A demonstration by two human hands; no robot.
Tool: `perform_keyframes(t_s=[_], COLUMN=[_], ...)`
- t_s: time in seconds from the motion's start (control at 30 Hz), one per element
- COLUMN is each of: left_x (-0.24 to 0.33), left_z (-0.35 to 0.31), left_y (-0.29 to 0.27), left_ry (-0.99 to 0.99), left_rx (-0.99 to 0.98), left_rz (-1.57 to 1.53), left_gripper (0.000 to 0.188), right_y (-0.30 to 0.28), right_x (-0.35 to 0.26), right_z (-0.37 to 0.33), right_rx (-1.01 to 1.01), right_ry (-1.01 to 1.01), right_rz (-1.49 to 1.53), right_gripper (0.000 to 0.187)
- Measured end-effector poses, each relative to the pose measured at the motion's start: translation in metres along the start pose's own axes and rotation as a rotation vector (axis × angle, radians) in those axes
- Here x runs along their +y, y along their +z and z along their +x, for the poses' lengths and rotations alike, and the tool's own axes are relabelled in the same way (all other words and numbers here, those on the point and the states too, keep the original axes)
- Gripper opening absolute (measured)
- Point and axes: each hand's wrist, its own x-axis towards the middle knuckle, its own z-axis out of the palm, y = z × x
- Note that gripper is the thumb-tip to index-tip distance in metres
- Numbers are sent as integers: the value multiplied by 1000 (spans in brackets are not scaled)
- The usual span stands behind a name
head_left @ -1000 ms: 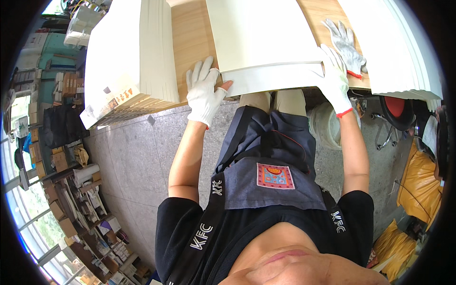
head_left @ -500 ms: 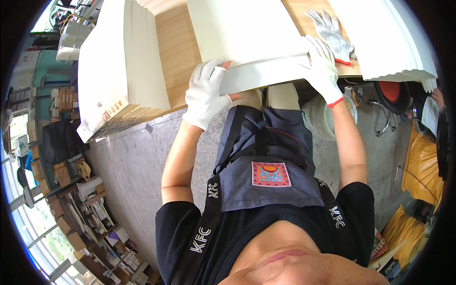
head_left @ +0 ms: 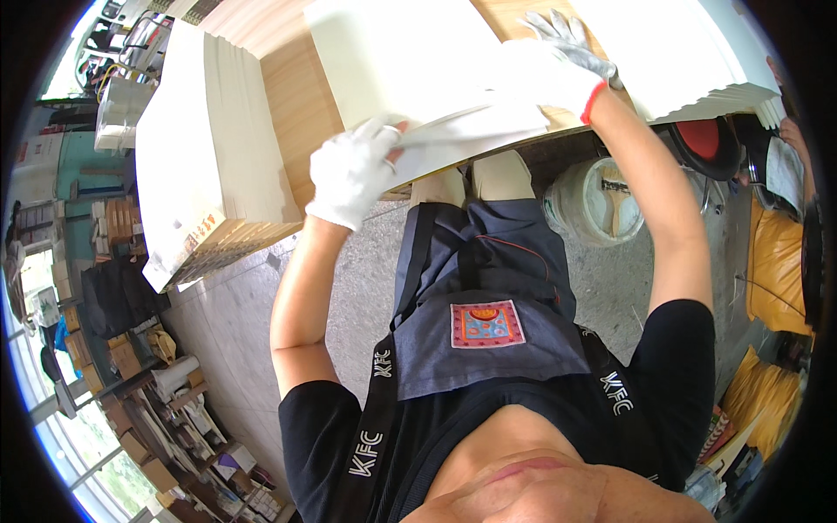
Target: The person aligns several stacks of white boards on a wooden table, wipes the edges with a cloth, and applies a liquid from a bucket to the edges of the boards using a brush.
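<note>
A large white paper sheet (head_left: 410, 61) lies on the wooden tabletop, its near edge folded or lifted into a strip (head_left: 475, 135) along the table's front. My left hand (head_left: 353, 174), in a white knit glove with bare thumb and fingertip showing, is closed on the left end of that strip. My right hand (head_left: 554, 78), gloved in white with a red cuff, rests over the right part of the sheet. Glare and motion blend its fingers into the paper. Just beyond it is a loose grey-white glove (head_left: 567, 39).
A tall stack of white sheets (head_left: 248, 131) stands on the left of the table, and another stack (head_left: 676, 57) on the right. Below the table edge is a whitish bucket (head_left: 593, 205). A red-and-black stool (head_left: 702, 144) and yellow sacks (head_left: 776, 261) sit at the right.
My right hand has slid left and farther over the sheet, its arm reaching out more. My left hand has shifted slightly left along with the shifted view, and its fingers have curled in.
</note>
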Motion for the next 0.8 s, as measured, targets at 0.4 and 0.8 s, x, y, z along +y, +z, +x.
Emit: perform_keyframes(t_s=[0.4,0.8], left_x=[-47,-39], left_z=[48,82], left_y=[14,-19], left_ry=[-329,-128], left_rx=[-109,-403], left_rz=[-384,-129], left_gripper=[31,54], right_y=[47,56], right_x=[27,-4], right_z=[60,30], right_rx=[-69,266], right_ry=[55,-42], right_rz=[280,456], right_gripper=[49,32])
